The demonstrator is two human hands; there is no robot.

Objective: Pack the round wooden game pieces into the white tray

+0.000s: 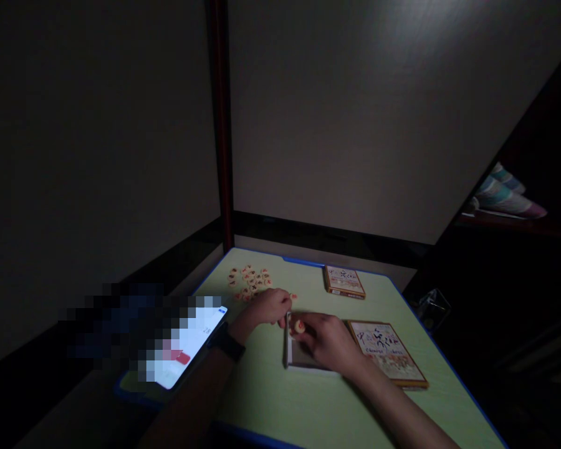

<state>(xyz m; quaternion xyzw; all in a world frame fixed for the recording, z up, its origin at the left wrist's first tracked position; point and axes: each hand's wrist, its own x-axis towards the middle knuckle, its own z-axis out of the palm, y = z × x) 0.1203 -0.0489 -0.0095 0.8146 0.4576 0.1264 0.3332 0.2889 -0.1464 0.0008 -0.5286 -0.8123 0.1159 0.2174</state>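
My right hand (330, 340) pinches a round Chinese chess piece (300, 326) with a red mark over a shallow open box (311, 360). Fingers curled, my left hand (271, 305) is at the box's far left corner; whatever it grips is hidden. Just beyond its fingertips shows another chess piece (293, 297); I cannot tell if they touch. Several loose chess pieces (254, 287), with red and dark marks, lie in a cluster past my left hand. Right of the open box rests a printed Chinese chess lid (390, 352), partly behind my right wrist.
A smaller printed box (343, 282) lies at the table's far side. Along the left edge is a lit phone (191, 340), partly pixelated. The pale green table (271, 399) has a blue rim and stands against panelled walls. Dark shelving with striped fabric (505, 190) is to the right.
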